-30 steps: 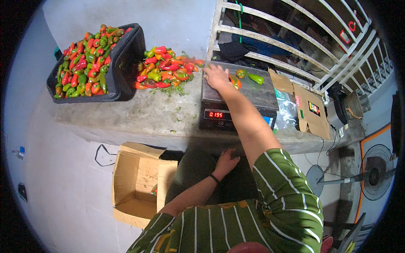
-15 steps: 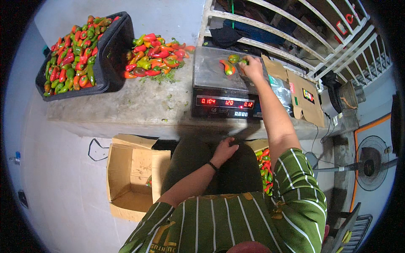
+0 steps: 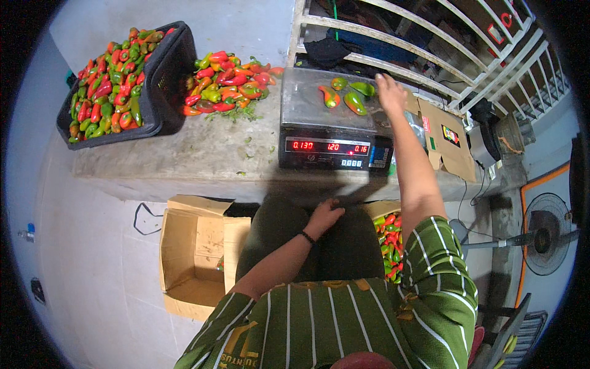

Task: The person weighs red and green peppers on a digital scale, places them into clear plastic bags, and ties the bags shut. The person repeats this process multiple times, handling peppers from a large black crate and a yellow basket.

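My right hand is at the right edge of the digital scale, fingers stretched out, with nothing visible in them. Several peppers lie on the metal pan: an orange-and-green pepper, a small green-and-red one, a green pepper nearest my hand, and a yellow-green pepper. Red digits glow on the scale's front. My left hand, a dark band at its wrist, rests over my lap with the fingers loosely extended and holds nothing.
A black crate heaped with peppers stands tilted at the left of the concrete ledge. Beside it is a loose pepper pile. Flattened cardboard lies right of the scale, below white bars. An open cardboard box sits below.
My right hand has let go of a green pepper on the pan and moved right. Two green peppers now show beside the earlier two, and the scale's digits have risen.
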`<action>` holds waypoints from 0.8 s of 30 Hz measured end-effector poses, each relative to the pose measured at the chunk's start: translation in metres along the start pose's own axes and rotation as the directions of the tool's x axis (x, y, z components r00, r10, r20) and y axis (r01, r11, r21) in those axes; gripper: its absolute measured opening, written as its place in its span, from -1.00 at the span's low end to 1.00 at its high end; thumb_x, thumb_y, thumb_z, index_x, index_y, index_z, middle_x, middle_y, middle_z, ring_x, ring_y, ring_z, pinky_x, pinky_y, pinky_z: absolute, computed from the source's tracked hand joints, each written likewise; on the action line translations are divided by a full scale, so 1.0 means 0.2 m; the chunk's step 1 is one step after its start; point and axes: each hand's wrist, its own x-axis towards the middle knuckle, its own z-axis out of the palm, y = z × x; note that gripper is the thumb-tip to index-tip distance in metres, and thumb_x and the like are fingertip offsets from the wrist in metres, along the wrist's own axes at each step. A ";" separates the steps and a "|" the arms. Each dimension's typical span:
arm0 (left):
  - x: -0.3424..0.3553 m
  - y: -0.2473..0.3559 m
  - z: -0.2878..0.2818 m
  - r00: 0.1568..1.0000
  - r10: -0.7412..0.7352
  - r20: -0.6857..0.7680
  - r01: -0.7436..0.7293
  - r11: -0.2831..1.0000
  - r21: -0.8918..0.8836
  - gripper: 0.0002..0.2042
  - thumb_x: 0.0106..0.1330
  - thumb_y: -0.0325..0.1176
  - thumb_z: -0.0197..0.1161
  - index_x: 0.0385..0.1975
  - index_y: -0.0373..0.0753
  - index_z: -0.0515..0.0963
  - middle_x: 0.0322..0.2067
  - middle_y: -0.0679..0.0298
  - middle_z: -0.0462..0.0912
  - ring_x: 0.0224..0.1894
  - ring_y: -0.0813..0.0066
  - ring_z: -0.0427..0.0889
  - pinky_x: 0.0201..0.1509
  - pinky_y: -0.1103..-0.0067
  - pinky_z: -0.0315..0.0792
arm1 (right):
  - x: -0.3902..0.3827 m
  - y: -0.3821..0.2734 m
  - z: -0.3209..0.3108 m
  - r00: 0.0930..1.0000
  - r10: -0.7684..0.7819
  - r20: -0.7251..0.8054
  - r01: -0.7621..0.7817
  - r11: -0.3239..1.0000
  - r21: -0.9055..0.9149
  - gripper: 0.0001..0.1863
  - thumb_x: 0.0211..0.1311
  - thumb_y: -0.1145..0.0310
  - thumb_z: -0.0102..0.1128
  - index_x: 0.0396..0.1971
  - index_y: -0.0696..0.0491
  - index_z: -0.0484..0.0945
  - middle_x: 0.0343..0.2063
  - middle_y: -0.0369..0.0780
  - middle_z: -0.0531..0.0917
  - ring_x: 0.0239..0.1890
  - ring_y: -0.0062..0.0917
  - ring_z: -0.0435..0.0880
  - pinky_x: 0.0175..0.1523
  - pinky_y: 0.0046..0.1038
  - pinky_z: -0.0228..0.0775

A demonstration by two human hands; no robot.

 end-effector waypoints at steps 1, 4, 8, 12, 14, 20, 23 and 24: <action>-0.01 0.02 0.00 1.000 -0.009 0.000 0.009 1.000 -0.005 -0.48 0.09 -0.15 0.12 0.02 -0.33 0.32 0.00 -0.03 0.37 0.05 0.14 0.36 0.09 0.41 0.25 | 0.02 0.06 -0.02 0.999 0.020 -0.042 -0.020 1.000 -0.001 -0.43 0.13 -0.21 -0.26 0.07 -0.24 0.34 0.05 -0.09 0.36 0.13 -0.09 0.23 0.12 -0.02 0.08; -0.04 0.05 -0.01 1.000 -0.015 0.004 0.015 1.000 0.007 -0.47 0.08 -0.14 0.12 0.01 -0.33 0.33 -0.02 -0.03 0.39 0.03 0.15 0.39 0.07 0.43 0.27 | -0.05 0.35 -0.09 0.971 0.222 -0.083 -0.230 0.968 -0.102 -0.47 0.08 -0.06 -0.16 0.03 -0.14 0.37 0.03 -0.06 0.37 0.14 -0.15 0.24 0.07 -0.04 0.15; -0.05 0.06 0.00 0.998 0.014 -0.057 -0.011 0.999 0.048 -0.51 0.07 -0.13 0.14 -0.04 -0.32 0.37 -0.10 0.02 0.46 -0.04 0.21 0.44 0.01 0.46 0.30 | -0.16 0.77 -0.06 0.911 0.409 -0.045 -0.411 0.897 -0.165 -0.57 -0.03 0.23 -0.03 -0.08 -0.01 0.43 -0.13 -0.01 0.50 -0.05 -0.12 0.46 0.00 -0.18 0.31; -0.08 0.10 0.00 1.000 -0.022 -0.004 0.022 0.996 0.088 -0.47 0.07 -0.14 0.13 0.02 -0.34 0.33 -0.04 -0.02 0.42 0.03 0.17 0.40 0.07 0.45 0.27 | -0.32 1.30 0.14 0.904 0.392 0.170 -0.346 0.905 -0.247 -0.61 0.02 0.25 -0.08 -0.17 0.12 0.45 -0.18 0.01 0.52 -0.07 -0.14 0.48 0.01 -0.21 0.30; -0.07 0.08 0.00 0.999 0.000 0.052 -0.004 0.997 0.075 -0.47 0.08 -0.14 0.13 0.01 -0.34 0.33 -0.04 -0.02 0.43 0.03 0.17 0.40 0.08 0.45 0.27 | -0.39 1.63 0.27 0.923 0.264 0.280 -0.163 0.928 -0.336 -0.61 0.05 0.20 -0.09 -0.19 0.15 0.42 -0.20 0.01 0.52 -0.09 -0.16 0.48 0.01 -0.23 0.29; -0.03 0.04 -0.01 0.992 -0.120 0.035 0.120 0.993 0.013 -0.48 0.09 -0.15 0.12 0.01 -0.34 0.34 -0.03 0.01 0.41 0.05 0.17 0.38 0.10 0.44 0.25 | -0.56 1.22 0.18 0.879 0.338 0.335 -0.178 0.886 -0.427 -0.59 0.06 0.13 -0.02 -0.12 0.06 0.41 -0.14 0.00 0.49 -0.05 -0.15 0.45 0.03 -0.26 0.27; -0.04 0.04 -0.01 0.994 -0.099 0.051 0.097 0.994 0.044 -0.49 0.10 -0.15 0.13 0.01 -0.32 0.33 -0.01 0.01 0.39 0.06 0.18 0.36 0.11 0.44 0.24 | -0.59 0.98 0.00 0.855 0.477 0.205 -0.413 0.863 -0.291 -0.46 0.02 0.12 0.05 0.01 0.08 0.31 -0.10 0.01 0.47 -0.01 -0.14 0.42 0.06 -0.27 0.24; -0.03 0.03 -0.01 0.994 -0.087 0.059 0.083 0.995 0.062 -0.49 0.10 -0.15 0.13 0.02 -0.32 0.33 0.00 0.01 0.39 0.06 0.19 0.36 0.11 0.44 0.23 | -0.59 0.96 -0.02 0.829 0.537 0.155 -0.498 0.836 -0.231 -0.40 0.00 0.12 0.07 0.05 0.10 0.27 -0.09 0.02 0.46 0.00 -0.14 0.42 0.08 -0.28 0.23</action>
